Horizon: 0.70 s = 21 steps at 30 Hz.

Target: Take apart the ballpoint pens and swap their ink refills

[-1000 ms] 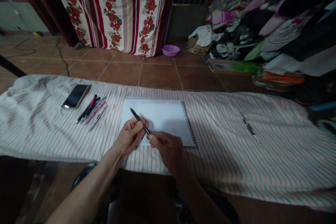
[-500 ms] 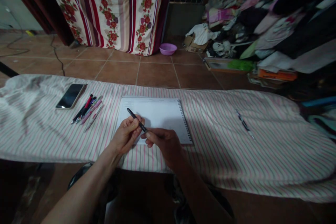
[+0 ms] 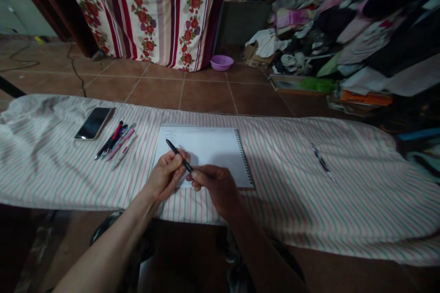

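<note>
A black pen (image 3: 174,148) is held aslant above a spiral notebook (image 3: 209,144), its far end pointing up and to the left. My left hand (image 3: 167,171) pinches it around the middle between thumb and fingers. At the lower end, my right hand (image 3: 215,187) grips it with thumb and fingertips, hiding that tip. The notebook lies open at a mostly white page, with its wire binding on the right side. Both hands are over the notebook's lower part, close together.
Left of the notebook lie a bunch of pens (image 3: 117,142) and a smartphone (image 3: 94,123). A single patterned pen (image 3: 323,163) rests to the right. Striped cloth (image 3: 282,197) covers the table. Beyond are a purple basin (image 3: 222,62) and piled clothes (image 3: 309,23).
The view has shifted very slightly. Both hands keep their hold on the pen, in nearly the same place.
</note>
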Each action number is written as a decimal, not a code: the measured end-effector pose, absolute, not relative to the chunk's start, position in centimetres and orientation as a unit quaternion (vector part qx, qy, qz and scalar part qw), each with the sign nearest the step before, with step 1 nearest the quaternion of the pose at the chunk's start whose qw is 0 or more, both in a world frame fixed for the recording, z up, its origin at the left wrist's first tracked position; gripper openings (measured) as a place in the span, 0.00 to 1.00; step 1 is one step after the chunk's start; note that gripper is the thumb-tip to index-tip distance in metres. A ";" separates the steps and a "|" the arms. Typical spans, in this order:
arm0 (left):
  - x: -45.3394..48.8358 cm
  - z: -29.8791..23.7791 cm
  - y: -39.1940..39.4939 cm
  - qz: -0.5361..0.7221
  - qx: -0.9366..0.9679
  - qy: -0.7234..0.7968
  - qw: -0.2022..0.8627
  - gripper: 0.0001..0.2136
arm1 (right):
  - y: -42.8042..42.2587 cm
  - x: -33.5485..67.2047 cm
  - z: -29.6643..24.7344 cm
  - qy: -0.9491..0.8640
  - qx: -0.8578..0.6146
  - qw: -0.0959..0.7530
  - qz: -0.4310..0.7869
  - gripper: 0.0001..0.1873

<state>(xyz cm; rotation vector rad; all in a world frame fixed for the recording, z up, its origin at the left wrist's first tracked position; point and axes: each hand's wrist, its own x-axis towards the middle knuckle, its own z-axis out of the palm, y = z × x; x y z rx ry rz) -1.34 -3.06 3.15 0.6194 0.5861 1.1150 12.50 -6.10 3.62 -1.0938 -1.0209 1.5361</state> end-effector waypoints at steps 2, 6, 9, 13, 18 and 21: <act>-1.4 3.3 -3.1 0.515 0.291 0.275 0.758 0.09 | -6.2 12.4 3.7 -0.406 -0.450 0.482 0.632 0.07; -1.4 3.4 -3.2 0.517 0.304 0.285 0.747 0.10 | -6.4 12.2 4.0 -0.409 -0.471 0.477 0.620 0.07; -1.4 3.5 -3.3 0.525 0.321 0.283 0.736 0.10 | -6.7 11.9 4.1 -0.400 -0.481 0.487 0.610 0.08; -1.4 3.8 -3.4 0.521 0.316 0.270 0.745 0.11 | -6.9 11.7 3.9 -0.383 -0.454 0.495 0.634 0.07; -1.5 3.5 -3.2 0.506 0.342 0.249 0.752 0.11 | -6.7 12.1 3.5 -0.394 -0.489 0.481 0.611 0.08; -1.4 3.1 -3.3 0.508 0.343 0.251 0.750 0.11 | -6.8 12.2 3.1 -0.399 -0.498 0.477 0.604 0.08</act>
